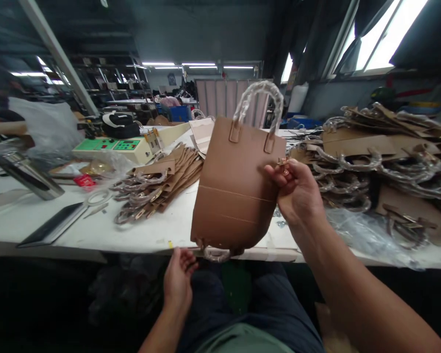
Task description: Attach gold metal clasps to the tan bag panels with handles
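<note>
Above front edge of worktop (95, 235): brown bag piece (238, 171), one plastic-wrapped handle (259, 88) uppermost; right hand (299, 191) pinching right edge at gold-coloured fitting (283, 165); left hand (178, 279) half-curled near lower corner, grip unclear.

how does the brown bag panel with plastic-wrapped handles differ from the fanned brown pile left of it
The brown bag panel with plastic-wrapped handles is held up by the right hand; the fanned brown pile lies on the white table. The panel shows one broad face; the pile, mostly overlapping edges. Both are brown with wrapped handles.
</note>
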Available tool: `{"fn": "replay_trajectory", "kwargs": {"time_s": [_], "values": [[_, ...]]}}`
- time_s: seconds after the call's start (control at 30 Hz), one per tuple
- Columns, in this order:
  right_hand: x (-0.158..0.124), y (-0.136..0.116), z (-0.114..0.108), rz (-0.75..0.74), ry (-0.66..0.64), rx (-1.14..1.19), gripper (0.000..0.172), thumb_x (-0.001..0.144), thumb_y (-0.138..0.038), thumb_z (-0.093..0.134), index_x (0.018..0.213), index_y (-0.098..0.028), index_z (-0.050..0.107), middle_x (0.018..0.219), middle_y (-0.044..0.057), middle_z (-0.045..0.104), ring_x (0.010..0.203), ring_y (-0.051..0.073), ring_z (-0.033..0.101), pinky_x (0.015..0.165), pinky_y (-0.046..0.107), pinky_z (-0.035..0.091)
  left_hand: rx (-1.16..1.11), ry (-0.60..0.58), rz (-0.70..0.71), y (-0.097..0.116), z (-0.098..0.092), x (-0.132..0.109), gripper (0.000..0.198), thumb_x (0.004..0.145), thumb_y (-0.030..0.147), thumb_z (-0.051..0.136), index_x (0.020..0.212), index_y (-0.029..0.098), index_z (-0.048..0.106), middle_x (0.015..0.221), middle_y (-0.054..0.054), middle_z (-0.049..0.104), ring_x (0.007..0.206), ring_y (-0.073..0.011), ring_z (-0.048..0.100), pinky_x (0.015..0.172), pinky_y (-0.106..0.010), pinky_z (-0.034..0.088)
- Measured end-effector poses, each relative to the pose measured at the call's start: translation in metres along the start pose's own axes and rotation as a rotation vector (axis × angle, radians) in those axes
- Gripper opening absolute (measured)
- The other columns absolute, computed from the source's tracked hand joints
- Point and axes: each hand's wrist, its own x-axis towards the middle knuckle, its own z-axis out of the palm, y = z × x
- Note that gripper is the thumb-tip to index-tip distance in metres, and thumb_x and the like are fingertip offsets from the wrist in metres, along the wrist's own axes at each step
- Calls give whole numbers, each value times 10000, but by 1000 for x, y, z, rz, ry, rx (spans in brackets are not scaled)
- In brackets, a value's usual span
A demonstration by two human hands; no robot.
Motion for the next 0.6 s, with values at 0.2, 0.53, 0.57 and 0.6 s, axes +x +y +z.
{"fn": "replay_trajectory", "kwargs": {"time_s": [0.2,0.53,0.57,0.6], "values": [[-1,9,19,-33,106,82,194,788,-256,822,812,-192,640,805,-57,685,753,112,706,999,351,624,-77,-799,-485,-50,1,-55,545,873,594,687,1166,135,701,1118,-171,739,941,-293,722,688,-353,579],[-92,28,-53,224,286,-12,115,826,-294,808,818,-226,715,837,-29,752,790,133,751,916,243,642,-660,-691,-153,39,35,2,205,974,236,629,867,323,781,831,85,798,806,-103,735,932,-280,545],[-109,33,-67,266,258,-69,124,838,-331,805,848,-232,732,859,-14,763,800,159,759,879,273,659,-633,-713,-125,45,30,4,178,963,257,642,896,334,788,890,80,809,875,-120,746,967,-289,538],[-127,38,-81,330,193,-130,173,845,-395,799,864,-233,745,866,8,769,805,196,765,827,318,674,-598,-724,-96,50,26,4,143,950,299,655,953,340,792,977,64,814,981,-150,745,1024,-314,520]]}}
